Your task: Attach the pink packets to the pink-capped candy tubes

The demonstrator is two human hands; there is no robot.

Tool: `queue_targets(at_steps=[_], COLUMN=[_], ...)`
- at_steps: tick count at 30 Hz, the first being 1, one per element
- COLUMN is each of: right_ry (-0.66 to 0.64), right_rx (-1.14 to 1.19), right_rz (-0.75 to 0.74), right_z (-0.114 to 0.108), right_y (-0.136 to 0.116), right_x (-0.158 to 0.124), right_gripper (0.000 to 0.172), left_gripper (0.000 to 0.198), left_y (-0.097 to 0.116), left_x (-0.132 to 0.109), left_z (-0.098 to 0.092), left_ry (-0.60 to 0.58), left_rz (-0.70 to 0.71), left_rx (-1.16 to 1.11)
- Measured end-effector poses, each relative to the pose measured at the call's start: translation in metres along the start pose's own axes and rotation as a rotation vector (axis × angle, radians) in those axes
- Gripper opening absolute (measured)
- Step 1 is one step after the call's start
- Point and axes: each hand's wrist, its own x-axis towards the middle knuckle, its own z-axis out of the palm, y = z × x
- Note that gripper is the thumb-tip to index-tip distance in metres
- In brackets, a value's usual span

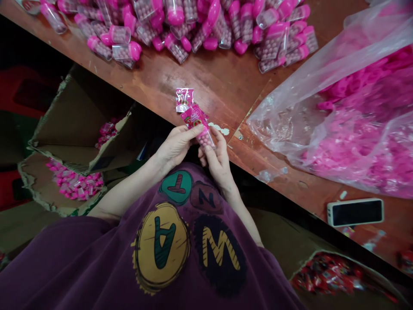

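Purple shirt (106, 262) lies closest, printed with big letters (163, 242), an A among them. Both forearms (130, 189) angle inward; the left hand (176, 146) and right hand (219, 159) pinch a tube (205, 138) of pink balls at the near edge of the desk (155, 82). Against it sits a pink wrapper (194, 115), its print unreadable, and just beyond, a shiny packet (184, 97). A strip of desk separates these from heaped tubes (176, 48); rightward are a bag (355, 133) and phone (356, 212).

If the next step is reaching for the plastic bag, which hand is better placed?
Probably the right hand: it is nearer the plastic bag, and the left hand could hold the tube alone.
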Motion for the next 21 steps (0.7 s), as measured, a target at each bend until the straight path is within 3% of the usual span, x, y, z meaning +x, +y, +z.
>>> queue_targets(at_steps=[8,15,21], right_ry=[0.003,-0.206,-0.282], right_rx=[0.066,0.132,0.121], right_rz=[-0.006,0.021,-0.004], right_z=[0.006,-0.008,0.003], right_y=[0.0,0.011,0.016], right_x=[0.005,0.016,0.024], right_gripper=[0.08,0.093,0.096], left_gripper=[0.037,0.043,0.033], left_y=[-0.014,-0.009,-0.005], left_x=[-0.014,-0.011,-0.018], left_z=[-0.001,-0.018,-0.034], left_ry=[-0.078,-0.242,-0.205], left_rz=[-0.11,-0.246,-0.255], left_rx=[0.07,0.103,0.06])
